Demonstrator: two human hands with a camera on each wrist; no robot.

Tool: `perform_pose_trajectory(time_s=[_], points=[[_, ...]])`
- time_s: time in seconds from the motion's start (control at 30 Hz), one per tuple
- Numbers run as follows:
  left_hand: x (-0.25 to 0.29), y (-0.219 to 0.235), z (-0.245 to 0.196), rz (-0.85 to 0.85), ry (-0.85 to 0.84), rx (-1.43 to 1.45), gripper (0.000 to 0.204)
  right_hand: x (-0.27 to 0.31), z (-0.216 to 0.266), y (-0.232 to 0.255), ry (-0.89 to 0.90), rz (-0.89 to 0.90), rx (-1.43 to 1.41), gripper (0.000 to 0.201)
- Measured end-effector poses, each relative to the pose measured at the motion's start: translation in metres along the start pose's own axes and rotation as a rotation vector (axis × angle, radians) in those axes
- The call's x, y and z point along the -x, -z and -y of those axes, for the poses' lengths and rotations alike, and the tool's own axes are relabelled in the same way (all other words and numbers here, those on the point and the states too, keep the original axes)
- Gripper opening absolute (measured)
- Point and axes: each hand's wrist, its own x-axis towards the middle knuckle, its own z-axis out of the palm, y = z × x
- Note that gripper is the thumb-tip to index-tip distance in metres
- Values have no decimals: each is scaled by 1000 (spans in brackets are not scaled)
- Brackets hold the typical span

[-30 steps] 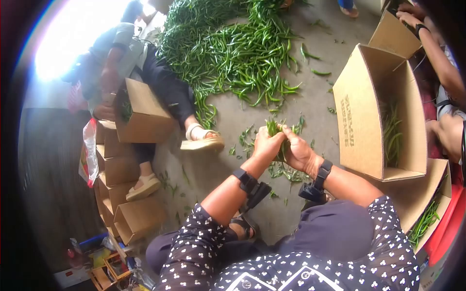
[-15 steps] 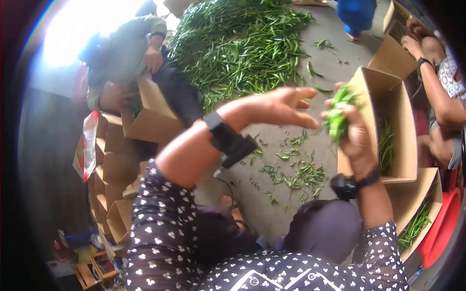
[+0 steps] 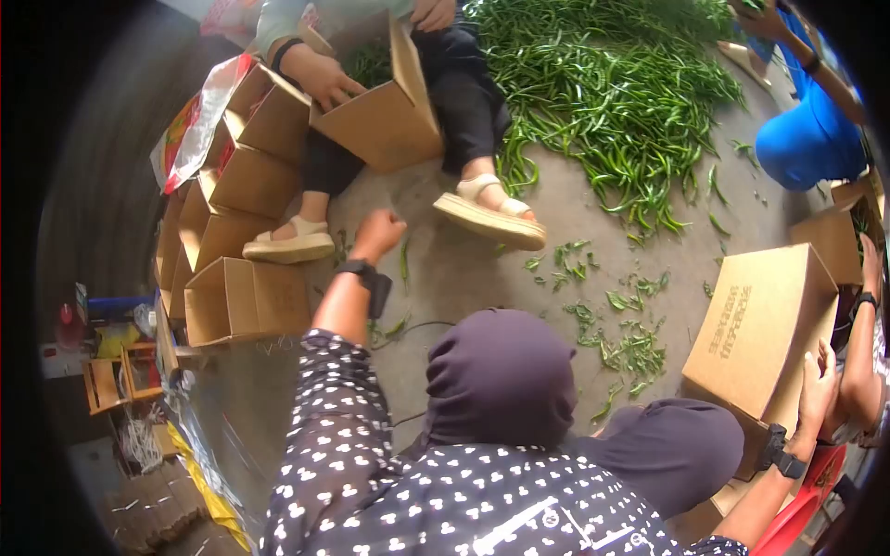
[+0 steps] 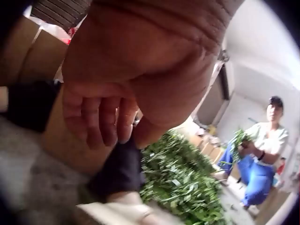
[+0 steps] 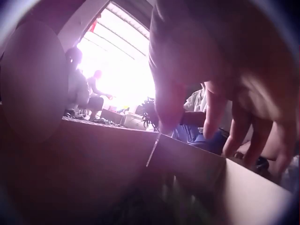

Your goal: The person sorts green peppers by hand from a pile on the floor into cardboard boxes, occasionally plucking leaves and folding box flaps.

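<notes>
My left hand (image 3: 378,236) hangs over the floor at the left, near the other person's sandals, its fingers loosely curled. The left wrist view shows nothing in that hand (image 4: 140,65), with a pile of green chili peppers (image 4: 183,183) beyond it. At the far right my right hand (image 3: 817,382) is at the open side of a printed cardboard box (image 3: 756,324). In the right wrist view the fingers of this hand (image 5: 229,79) spread down over the box rim (image 5: 197,151), and no chili peppers show between them. Inside, the box is dim.
A large heap of green chili peppers (image 3: 603,102) covers the floor ahead. Leaf scraps (image 3: 621,343) lie nearer. At the left, a seated person holds a cardboard box (image 3: 389,120) beside stacked boxes (image 3: 246,176). Other people sit at the right, near a red plastic item (image 3: 811,491).
A bunch of green chili peppers was in my hands, then in the right alone; now neither hand shows it. My left hand has swung left, and the head view has turned left.
</notes>
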Motion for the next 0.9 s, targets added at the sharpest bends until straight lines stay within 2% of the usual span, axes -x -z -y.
perform_pose_trajectory(time_s=[0.07, 0.13, 0.17, 0.23, 0.27, 0.3, 0.33, 0.37, 0.47, 0.5, 0.57, 0.6, 0.7, 0.77, 0.83, 0.9], points=[[14, -48, 18, -76, 126, -94, 28, -3, 58, -3, 41, 52, -50, 39], [31, -73, 17, 114, 345, -69, 29, -8, 108, -18, 151, 106, -84, 36], [42, -86, 14, 118, 362, -59, 29, -11, 128, -26, 165, 118, -76, 36], [60, -103, 13, -40, 399, 103, 27, -17, 169, -43, 352, 156, 54, 33], [62, -108, 25, -32, 416, 107, 27, -19, 188, -54, 383, 174, 47, 32], [64, -113, 36, -96, 247, 152, 25, -19, 209, -63, 391, 191, 53, 32], [65, -117, 45, -165, 76, 195, 24, -19, 230, -71, 508, 214, 124, 32], [63, -107, 55, -231, 91, 220, 22, -19, 251, -79, 623, 236, 196, 32], [64, -80, 88, -364, 160, 226, 19, -21, 301, -108, 778, 301, 171, 30], [65, -72, 102, -353, 179, 227, 19, -20, 318, -117, 818, 321, 165, 30], [56, -50, 139, -151, 200, -42, 20, -21, 341, -141, 880, 374, 70, 31], [49, -70, 170, 55, 114, -129, 21, -18, 350, -154, 892, 393, 79, 31], [66, -60, 143, 152, 159, -144, 21, 1, 374, -189, 973, 476, 41, 31], [81, -63, 129, 49, 89, -66, 23, 13, 378, -207, 982, 569, 27, 31], [102, -73, 119, -47, -71, 121, 22, 20, 377, -218, 962, 668, 13, 31], [132, -69, 94, 92, 25, 72, 21, 17, 370, -226, 955, 712, 53, 31]])
